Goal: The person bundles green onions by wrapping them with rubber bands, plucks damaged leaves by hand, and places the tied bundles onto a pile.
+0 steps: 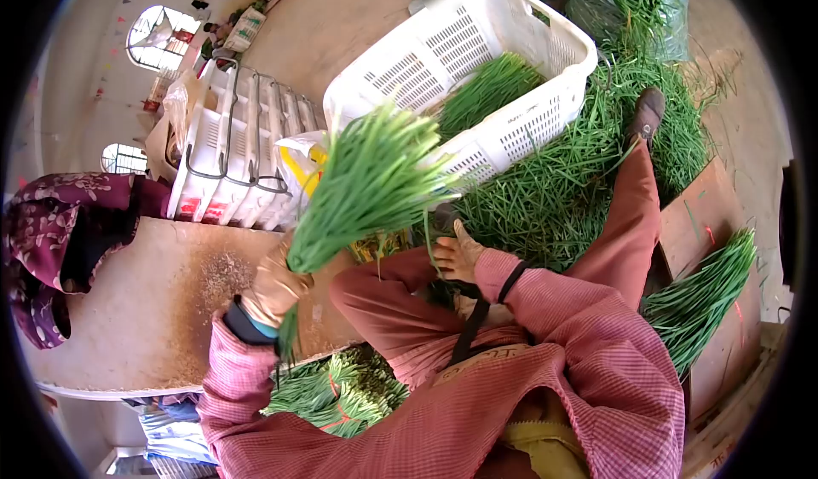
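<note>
My left hand (279,283) is wrapped around a bunch of green chives (362,185), holding it up above the board with the pale cut ends fanned toward the upper right. A few blades hang down below this fist. My right hand (457,254) is over my knee, its fingers apart and nothing in it. In front of me is a white plastic basket (520,134) with slotted walls. Another bunch of chives (490,94) lies inside it.
Loose green blades (545,202) cover the floor around my shoe (648,112). Tied bunches (341,394) lie beside my lap, and another bunch (707,300) rests on cardboard at right. White crates (243,142) and a person's purple floral sleeve (77,223) are by the brown board (170,308).
</note>
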